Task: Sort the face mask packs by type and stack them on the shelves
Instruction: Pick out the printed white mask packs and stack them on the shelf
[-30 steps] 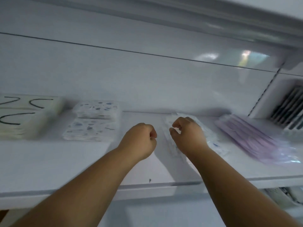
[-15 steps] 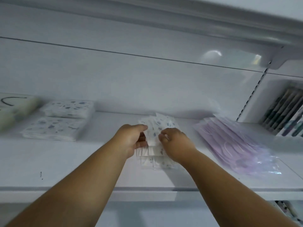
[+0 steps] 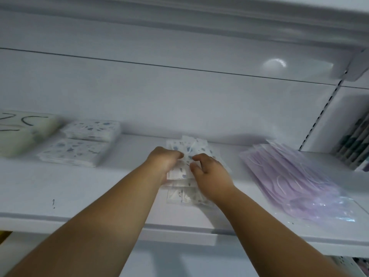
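Two hands, left hand [image 3: 166, 162] and right hand [image 3: 211, 175], grip one speckled pack bundle [image 3: 182, 176].

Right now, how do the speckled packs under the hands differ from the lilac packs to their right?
The speckled packs are white with blue-grey flecks; the lilac packs are plain pale purple. The speckled packs are handled by the left hand and right hand; the lilac packs lie untouched. The lilac packs spread wider. Both sit fanned on the same shelf.
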Action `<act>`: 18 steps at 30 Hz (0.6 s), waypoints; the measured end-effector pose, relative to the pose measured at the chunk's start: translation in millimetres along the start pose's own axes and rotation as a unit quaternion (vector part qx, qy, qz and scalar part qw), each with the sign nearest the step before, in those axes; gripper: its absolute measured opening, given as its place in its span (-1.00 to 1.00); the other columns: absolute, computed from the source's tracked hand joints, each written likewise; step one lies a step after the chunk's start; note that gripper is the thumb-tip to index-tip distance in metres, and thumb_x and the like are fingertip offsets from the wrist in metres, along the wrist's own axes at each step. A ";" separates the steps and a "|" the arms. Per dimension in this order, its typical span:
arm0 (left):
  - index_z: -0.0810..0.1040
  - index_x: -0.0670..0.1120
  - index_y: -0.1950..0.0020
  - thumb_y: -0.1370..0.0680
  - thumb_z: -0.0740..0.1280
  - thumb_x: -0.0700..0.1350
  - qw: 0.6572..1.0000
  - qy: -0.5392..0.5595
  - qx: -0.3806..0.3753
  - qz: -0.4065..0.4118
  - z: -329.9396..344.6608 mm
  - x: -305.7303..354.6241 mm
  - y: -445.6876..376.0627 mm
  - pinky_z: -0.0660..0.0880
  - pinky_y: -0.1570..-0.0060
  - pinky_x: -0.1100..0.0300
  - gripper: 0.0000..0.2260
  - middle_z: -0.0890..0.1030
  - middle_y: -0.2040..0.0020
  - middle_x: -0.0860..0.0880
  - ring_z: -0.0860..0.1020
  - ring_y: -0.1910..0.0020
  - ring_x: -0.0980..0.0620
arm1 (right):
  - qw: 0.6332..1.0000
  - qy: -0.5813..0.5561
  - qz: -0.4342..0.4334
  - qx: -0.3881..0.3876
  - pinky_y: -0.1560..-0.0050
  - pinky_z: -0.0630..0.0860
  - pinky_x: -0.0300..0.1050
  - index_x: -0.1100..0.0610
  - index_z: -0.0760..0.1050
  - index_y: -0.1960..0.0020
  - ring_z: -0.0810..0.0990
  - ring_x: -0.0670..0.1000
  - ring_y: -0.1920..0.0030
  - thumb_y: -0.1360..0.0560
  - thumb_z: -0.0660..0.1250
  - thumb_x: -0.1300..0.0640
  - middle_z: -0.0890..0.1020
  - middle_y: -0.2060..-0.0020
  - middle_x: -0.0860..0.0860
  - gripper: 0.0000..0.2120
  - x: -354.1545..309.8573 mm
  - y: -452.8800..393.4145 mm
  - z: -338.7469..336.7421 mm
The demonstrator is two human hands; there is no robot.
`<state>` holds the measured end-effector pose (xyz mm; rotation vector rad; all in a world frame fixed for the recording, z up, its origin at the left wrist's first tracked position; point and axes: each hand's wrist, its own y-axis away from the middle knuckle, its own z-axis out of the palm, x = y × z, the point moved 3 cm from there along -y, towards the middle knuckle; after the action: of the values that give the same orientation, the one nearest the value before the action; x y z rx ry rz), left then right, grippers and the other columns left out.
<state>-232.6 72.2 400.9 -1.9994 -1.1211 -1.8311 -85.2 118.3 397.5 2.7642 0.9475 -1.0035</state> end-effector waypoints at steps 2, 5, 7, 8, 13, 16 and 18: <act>0.62 -0.22 -0.08 -0.31 0.56 -0.13 0.998 0.048 -0.022 -0.032 -2.8 -1.9 -1.4 0.62 -0.04 -0.14 -0.60 0.69 0.04 -0.19 0.68 0.08 -0.24 | 0.997 -0.073 0.002 -0.013 0.01 0.44 -0.25 -0.06 0.44 -0.36 0.54 -0.15 -0.01 -0.65 0.17 -0.04 0.57 -0.06 -0.10 -0.69 -2.7 2.5 -2.4; 0.65 -0.25 -0.02 -0.37 0.54 -0.29 0.989 0.135 -0.043 -0.043 -5.8 -3.3 3.5 0.63 0.01 -0.24 -0.75 0.72 0.14 -0.25 0.71 0.16 -0.27 | 0.982 -0.186 0.010 -0.010 0.06 0.41 -0.32 -0.09 0.50 -0.29 0.54 -0.18 0.00 -0.64 0.21 -0.02 0.57 -0.04 -0.14 -0.75 -2.0 2.1 -5.3; 0.64 -0.29 -0.01 -0.43 0.48 -0.34 0.981 0.182 -0.059 -0.035 -7.0 -3.7 4.7 0.64 0.01 -0.22 -0.83 0.71 0.14 -0.26 0.71 0.16 -0.26 | 0.965 -0.262 0.020 -0.002 0.07 0.43 -0.30 -0.10 0.55 -0.22 0.56 -0.18 0.00 -0.63 0.24 0.01 0.60 -0.02 -0.17 -0.80 -1.0 1.5 -5.6; 0.64 -0.29 -0.03 -0.45 0.45 -0.37 0.976 0.201 -0.072 -0.030 -7.4 -3.6 6.1 0.65 0.04 -0.18 -0.84 0.71 0.12 -0.26 0.71 0.16 -0.25 | 0.956 -0.294 0.029 0.000 0.11 0.42 -0.28 -0.11 0.57 -0.18 0.56 -0.19 0.04 -0.62 0.25 0.03 0.60 0.01 -0.19 -0.82 0.0 0.8 -5.0; 0.60 -0.25 -0.16 -0.48 0.36 -0.46 0.972 0.214 -0.099 0.016 -25.9 -4.1 7.4 0.62 -0.02 -0.23 -0.71 0.71 0.01 -0.26 0.70 0.05 -0.27 | 0.936 -0.337 0.074 0.063 0.19 0.46 -0.22 -0.09 0.54 -0.14 0.56 -0.08 0.09 -0.60 0.28 0.05 0.62 0.03 -0.11 -0.86 -2.3 -6.0 -2.9; 0.58 -0.20 -0.21 -0.45 0.40 -0.45 0.967 0.233 -0.093 0.039 -51.2 -11.3 4.0 0.61 -0.03 -0.26 -0.64 0.71 -0.02 -0.22 0.70 0.03 -0.26 | 0.936 -0.330 0.084 0.087 -0.06 0.42 -0.12 -0.11 0.42 -0.33 0.48 -0.05 -0.17 -0.60 0.28 0.00 0.51 -0.26 -0.10 -0.70 -9.5 -11.7 3.8; 0.55 -0.17 -0.23 -0.44 0.40 -0.46 0.964 0.242 -0.096 0.057 -69.1 -15.5 2.8 0.63 0.05 -0.20 -0.60 0.72 -0.03 -0.20 0.71 0.03 -0.23 | 0.932 -0.339 0.106 0.071 -0.18 0.45 -0.04 -0.06 0.29 -0.48 0.46 -0.02 -0.29 -0.59 0.31 -0.06 0.42 -0.34 -0.10 -0.51 -19.5 -15.3 11.9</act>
<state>-282.6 22.0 401.9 -1.5248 -0.6933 -2.2640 -112.3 117.4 402.1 2.2410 0.4710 -1.8502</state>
